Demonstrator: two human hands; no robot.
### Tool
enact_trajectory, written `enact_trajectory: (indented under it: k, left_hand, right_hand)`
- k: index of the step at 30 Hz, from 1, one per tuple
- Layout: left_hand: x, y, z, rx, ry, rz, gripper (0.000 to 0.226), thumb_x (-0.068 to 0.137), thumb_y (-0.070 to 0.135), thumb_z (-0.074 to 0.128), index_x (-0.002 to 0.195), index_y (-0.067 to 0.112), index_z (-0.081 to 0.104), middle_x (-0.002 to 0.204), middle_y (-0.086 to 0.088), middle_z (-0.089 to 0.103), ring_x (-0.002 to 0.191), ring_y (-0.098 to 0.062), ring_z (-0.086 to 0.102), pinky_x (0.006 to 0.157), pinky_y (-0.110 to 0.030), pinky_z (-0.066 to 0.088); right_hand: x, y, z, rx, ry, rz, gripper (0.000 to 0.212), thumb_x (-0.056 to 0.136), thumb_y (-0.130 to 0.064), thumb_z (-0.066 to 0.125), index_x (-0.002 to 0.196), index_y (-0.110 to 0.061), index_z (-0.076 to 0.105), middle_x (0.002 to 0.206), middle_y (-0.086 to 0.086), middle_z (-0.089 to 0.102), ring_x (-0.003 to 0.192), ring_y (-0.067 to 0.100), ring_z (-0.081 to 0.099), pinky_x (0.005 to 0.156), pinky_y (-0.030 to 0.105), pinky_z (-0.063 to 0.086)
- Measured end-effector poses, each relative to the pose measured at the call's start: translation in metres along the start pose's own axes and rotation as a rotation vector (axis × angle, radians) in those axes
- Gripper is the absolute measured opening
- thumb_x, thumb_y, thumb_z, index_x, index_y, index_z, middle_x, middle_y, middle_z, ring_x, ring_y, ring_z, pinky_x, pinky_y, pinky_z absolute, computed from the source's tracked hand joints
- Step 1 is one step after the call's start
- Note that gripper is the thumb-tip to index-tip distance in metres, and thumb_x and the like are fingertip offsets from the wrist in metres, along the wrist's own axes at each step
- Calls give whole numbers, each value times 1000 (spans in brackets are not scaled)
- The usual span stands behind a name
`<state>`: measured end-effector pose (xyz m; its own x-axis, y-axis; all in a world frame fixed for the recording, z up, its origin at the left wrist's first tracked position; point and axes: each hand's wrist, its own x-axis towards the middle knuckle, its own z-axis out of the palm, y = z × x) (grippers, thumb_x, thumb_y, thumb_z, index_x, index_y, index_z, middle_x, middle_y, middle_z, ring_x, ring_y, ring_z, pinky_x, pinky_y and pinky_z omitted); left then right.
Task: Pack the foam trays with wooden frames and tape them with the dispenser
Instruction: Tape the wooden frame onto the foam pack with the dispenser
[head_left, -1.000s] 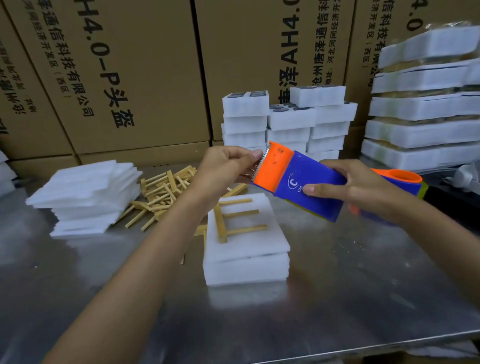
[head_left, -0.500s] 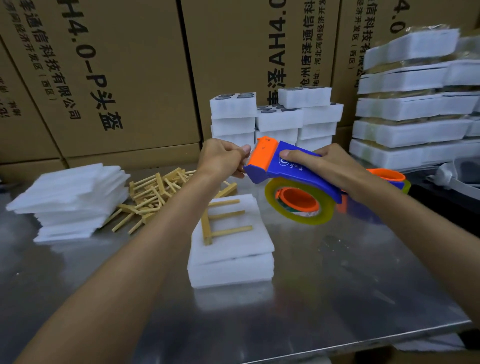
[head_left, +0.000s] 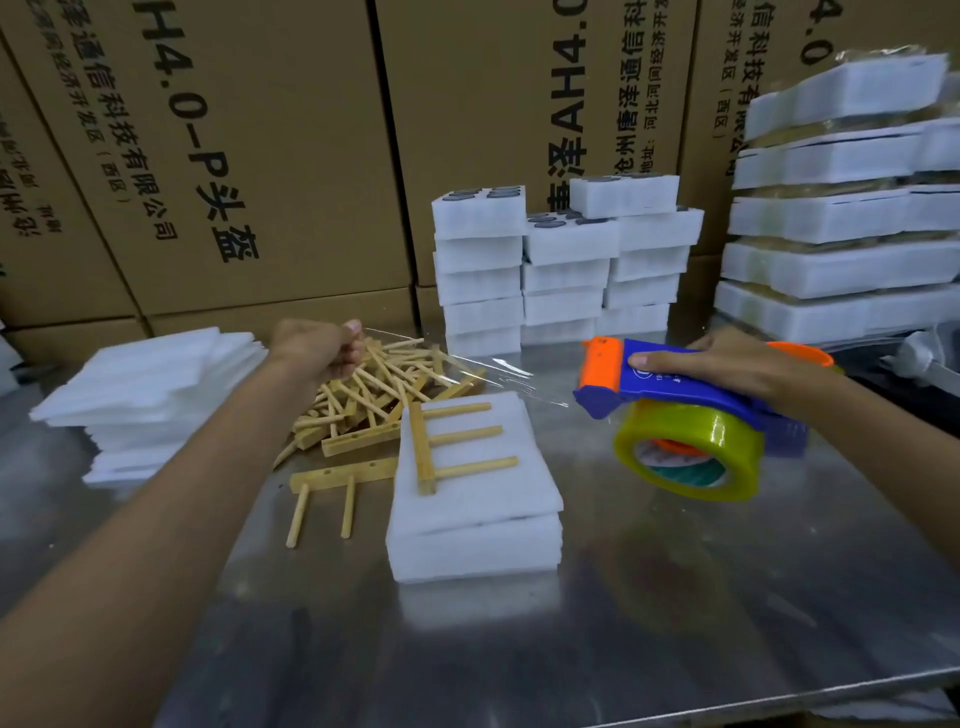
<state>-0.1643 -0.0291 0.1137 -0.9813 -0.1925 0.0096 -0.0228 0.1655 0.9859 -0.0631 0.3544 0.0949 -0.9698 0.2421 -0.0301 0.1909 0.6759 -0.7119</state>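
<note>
Cardboard cartons (head_left: 260, 156) printed with black characters wall off the back of a steel table (head_left: 675, 597), far beyond both sets of fingers. Wrapped foam packs (head_left: 841, 218) rise in a tall stack beyond the right hand's fingers; smaller foam blocks (head_left: 561, 260) stand stacked behind the gap between the two hands. Thin foam sheets (head_left: 150, 384) are piled outward of the left fingers. Below and between the hands, two stacked foam trays (head_left: 478, 514) carry a comb-shaped wooden frame (head_left: 447, 441) on top. A loose heap of wooden frames (head_left: 374, 395) lies just under the left fingers. The right hand (head_left: 727, 364) wraps its curled fingers over the blue-and-orange tape dispenser (head_left: 691, 400), its yellowish roll (head_left: 691, 452) hanging beneath the palm. The left hand (head_left: 317, 348) pinches the free end of the clear tape (head_left: 467, 371), which stretches taut from its fingertips across to the dispenser's orange mouth, above the trays and apart from them.
</note>
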Motion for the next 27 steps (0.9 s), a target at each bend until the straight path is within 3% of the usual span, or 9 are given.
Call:
enact_trajectory:
  k: [5, 8, 11, 13, 14, 18, 20, 23, 27]
  left_hand:
    - [3, -14, -5, 15, -49, -56, 14, 96, 13, 62, 83, 7, 66, 69, -5, 63, 56, -11, 55, 54, -22, 50]
    - [6, -18, -7, -2, -64, -85, 14, 95, 13, 64, 83, 7, 66, 64, -3, 64, 51, -9, 56, 47, -19, 51]
    - [10, -20, -8, -12, -72, -103, 14, 94, 14, 65, 83, 6, 67, 54, 0, 66, 43, -6, 58, 43, -17, 50]
    - [12, -20, -8, -13, -73, -108, 13, 94, 15, 65, 84, 6, 67, 54, 0, 66, 41, -5, 58, 42, -17, 50]
    - [12, -20, -7, -11, -73, -106, 13, 94, 14, 65, 84, 6, 67, 56, -1, 66, 42, -5, 58, 42, -17, 50]
    - [11, -18, -6, 12, -75, -98, 12, 95, 14, 64, 86, 6, 67, 67, -5, 65, 48, -8, 58, 43, -17, 50]
    - [11, -16, -6, 18, -73, -98, 12, 95, 13, 63, 87, 6, 67, 70, -5, 64, 53, -10, 58, 45, -19, 50]
    - [11, -13, -7, 26, -59, -93, 13, 95, 13, 62, 85, 6, 66, 68, -5, 63, 44, -7, 56, 44, -18, 50]
    - [16, -12, -9, 55, -48, -92, 14, 95, 13, 63, 83, 8, 66, 67, -5, 62, 44, -7, 55, 42, -17, 49]
  right_hand:
    - [13, 21, 17, 8, -118, 32, 92, 39, -87, 71, 87, -9, 74, 76, 5, 76, 72, 24, 74, 62, 31, 53]
    - [18, 23, 21, 127, -280, 42, 95, 39, -85, 76, 101, -13, 75, 95, 8, 77, 83, 24, 75, 75, 35, 60]
    - [14, 4, 25, 184, -428, -302, 69, 48, -84, 72, 95, -34, 75, 94, -23, 75, 103, 10, 70, 76, 19, 54]
    - [17, 5, 21, 119, -208, -264, 79, 37, -87, 71, 93, -31, 73, 80, -19, 74, 104, 21, 69, 69, 19, 49]
    - [24, 11, 18, 82, -106, -254, 74, 42, -80, 74, 94, -27, 72, 80, -12, 74, 98, 23, 69, 69, 20, 49]
    - [33, 2, 23, -125, -11, -269, 6, 89, -25, 71, 94, -20, 72, 96, 4, 73, 95, 19, 66, 89, 38, 55]
    - [29, -4, 40, -155, 72, -197, 15, 95, -14, 57, 94, -24, 69, 100, 6, 69, 96, 23, 63, 88, 42, 53]
    - [18, -1, 71, -245, 334, -146, 16, 97, -30, 47, 92, -31, 62, 93, -1, 67, 88, 23, 60, 79, 40, 47]
    - [13, -3, 81, -420, 601, -223, 46, 92, -64, 40, 85, -23, 60, 76, -2, 64, 76, 23, 59, 63, 31, 36]
